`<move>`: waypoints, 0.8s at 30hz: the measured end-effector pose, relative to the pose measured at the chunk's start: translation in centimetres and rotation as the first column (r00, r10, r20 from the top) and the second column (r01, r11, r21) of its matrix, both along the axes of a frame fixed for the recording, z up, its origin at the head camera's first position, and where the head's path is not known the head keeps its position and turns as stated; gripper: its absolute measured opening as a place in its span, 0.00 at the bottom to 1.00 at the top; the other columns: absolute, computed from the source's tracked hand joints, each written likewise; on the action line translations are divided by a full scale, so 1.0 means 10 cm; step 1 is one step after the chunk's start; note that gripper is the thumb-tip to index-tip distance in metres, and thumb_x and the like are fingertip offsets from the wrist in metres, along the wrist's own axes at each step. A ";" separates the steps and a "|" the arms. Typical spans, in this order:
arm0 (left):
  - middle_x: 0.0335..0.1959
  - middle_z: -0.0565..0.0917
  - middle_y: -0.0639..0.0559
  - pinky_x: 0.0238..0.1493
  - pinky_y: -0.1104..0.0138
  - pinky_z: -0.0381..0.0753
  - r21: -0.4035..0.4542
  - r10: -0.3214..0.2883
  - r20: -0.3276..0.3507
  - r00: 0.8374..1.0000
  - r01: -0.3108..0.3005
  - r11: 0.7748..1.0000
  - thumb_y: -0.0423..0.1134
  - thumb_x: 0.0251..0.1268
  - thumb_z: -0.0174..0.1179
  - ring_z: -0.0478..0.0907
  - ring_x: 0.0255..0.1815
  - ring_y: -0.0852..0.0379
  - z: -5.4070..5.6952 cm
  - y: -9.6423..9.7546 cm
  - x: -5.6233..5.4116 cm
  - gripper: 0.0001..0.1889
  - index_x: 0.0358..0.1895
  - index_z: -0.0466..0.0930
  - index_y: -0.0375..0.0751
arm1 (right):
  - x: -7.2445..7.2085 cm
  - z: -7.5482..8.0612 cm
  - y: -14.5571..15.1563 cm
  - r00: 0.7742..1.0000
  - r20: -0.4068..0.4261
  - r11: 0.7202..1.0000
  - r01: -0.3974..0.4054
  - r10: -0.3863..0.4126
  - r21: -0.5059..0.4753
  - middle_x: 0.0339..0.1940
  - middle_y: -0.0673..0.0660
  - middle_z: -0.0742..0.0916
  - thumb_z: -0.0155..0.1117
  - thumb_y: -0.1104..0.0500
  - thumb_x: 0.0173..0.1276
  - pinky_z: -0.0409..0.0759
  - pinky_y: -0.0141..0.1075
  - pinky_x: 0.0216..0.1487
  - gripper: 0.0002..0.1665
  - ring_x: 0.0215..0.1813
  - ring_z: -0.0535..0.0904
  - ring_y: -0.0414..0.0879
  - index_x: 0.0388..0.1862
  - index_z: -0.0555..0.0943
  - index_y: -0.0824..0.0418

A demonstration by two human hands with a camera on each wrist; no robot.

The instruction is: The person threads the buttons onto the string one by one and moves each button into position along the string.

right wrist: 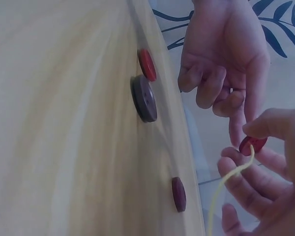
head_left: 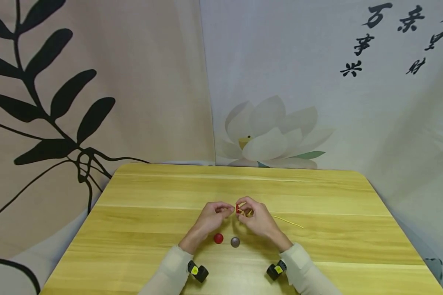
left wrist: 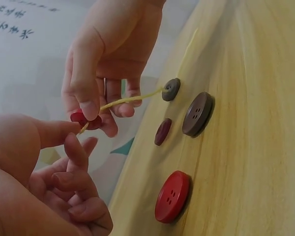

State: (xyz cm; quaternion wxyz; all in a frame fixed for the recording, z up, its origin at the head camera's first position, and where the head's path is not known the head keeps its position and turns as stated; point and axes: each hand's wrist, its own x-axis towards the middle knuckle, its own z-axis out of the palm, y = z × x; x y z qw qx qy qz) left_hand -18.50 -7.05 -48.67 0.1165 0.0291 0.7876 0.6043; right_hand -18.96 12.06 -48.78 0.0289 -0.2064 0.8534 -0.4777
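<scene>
closely, the right hand (head_left: 257,217) pinched a small red button (right wrist: 257,143) between thumb and fingers, above the table (head_left: 140,233). the left hand (head_left: 211,217) met it from the other side, its thumb and fingertip pinching the short end of a yellow cord (left wrist: 132,99) right at the button's face. from that button, the cord ran through a small dark button (left wrist: 172,88) and trailed past the right hand. below the hands, a small maroon button (left wrist: 162,132) lay near a large grey-brown button (left wrist: 197,114). a large red button (left wrist: 172,196) lay just left of the grey-brown one, both nearer the person than the hands.
</scene>
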 end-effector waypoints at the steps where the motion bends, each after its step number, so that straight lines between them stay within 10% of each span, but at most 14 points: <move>1: 0.33 0.80 0.45 0.26 0.71 0.65 0.000 0.001 -0.001 1.000 -0.001 1.000 0.41 0.70 0.60 0.69 0.28 0.59 -0.01 0.00 0.00 0.10 0.44 0.87 0.40 | 0.00 0.00 0.00 1.000 0.006 1.000 -0.003 0.003 -0.004 0.37 0.53 0.89 0.67 0.67 0.63 0.77 0.37 0.41 0.19 0.39 0.82 0.44 0.53 0.78 0.62; 24: 0.28 0.78 0.53 0.27 0.71 0.66 0.004 0.027 -0.004 1.000 -0.027 1.000 0.39 0.69 0.61 0.68 0.28 0.59 0.03 0.00 0.02 0.08 0.39 0.87 0.39 | 0.00 -0.01 -0.01 0.997 0.065 0.998 -0.025 0.029 -0.060 0.37 0.54 0.89 0.66 0.67 0.64 0.78 0.35 0.38 0.19 0.35 0.81 0.44 0.54 0.78 0.63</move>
